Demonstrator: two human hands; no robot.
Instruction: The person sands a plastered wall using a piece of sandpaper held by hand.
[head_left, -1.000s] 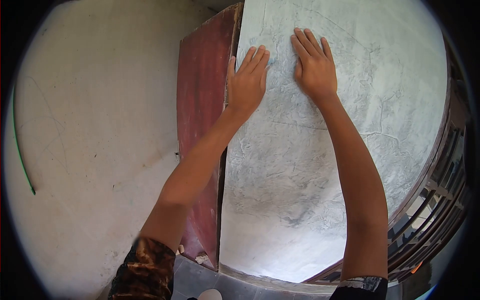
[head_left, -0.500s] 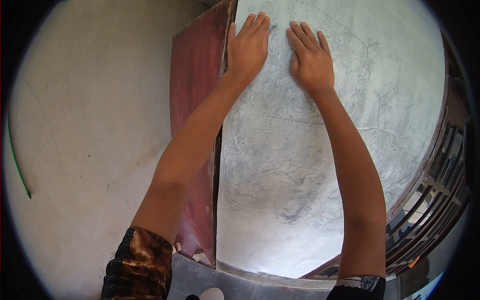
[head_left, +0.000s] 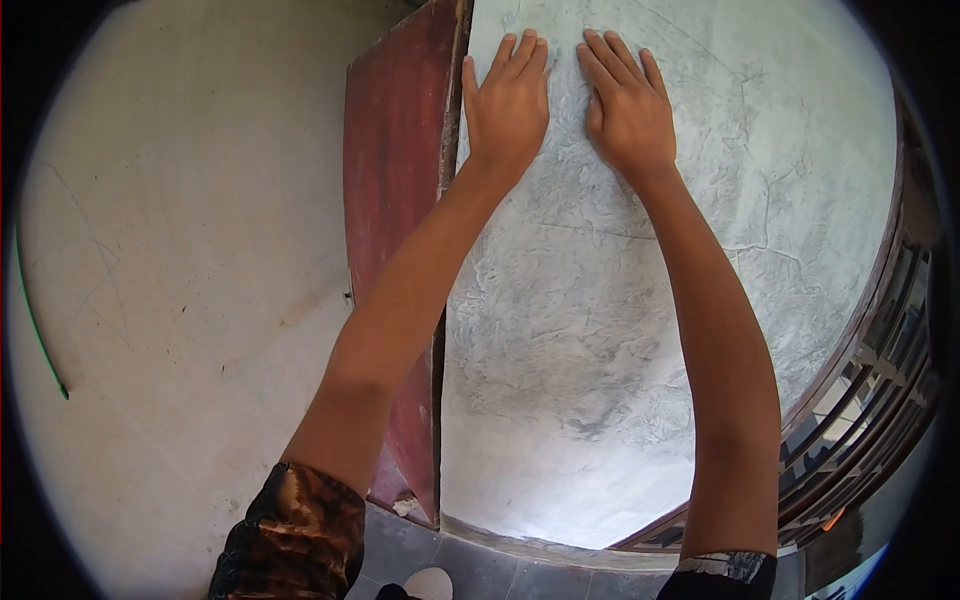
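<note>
My left hand lies flat on a rough, grey-white plastered wall, fingers stretched upward and slightly spread. Its little-finger side is close to the edge of a dark red wooden panel. To its right, my right hand also rests palm-down against the wall, fingers extended and angled up to the left. Neither hand holds anything. Cracks and dark smudges mark the plaster below and beside the hands. Both palms are hidden.
A plain beige wall fills the left side, with a thin green strand hanging on it. A barred window curves along the right. Grey floor tiles and a pale shoe tip show at the bottom.
The view has shifted slightly. My left hand sits a little lower and farther right, with its fingers somewhat more spread; my right hand appears slightly lower too, still flat.
</note>
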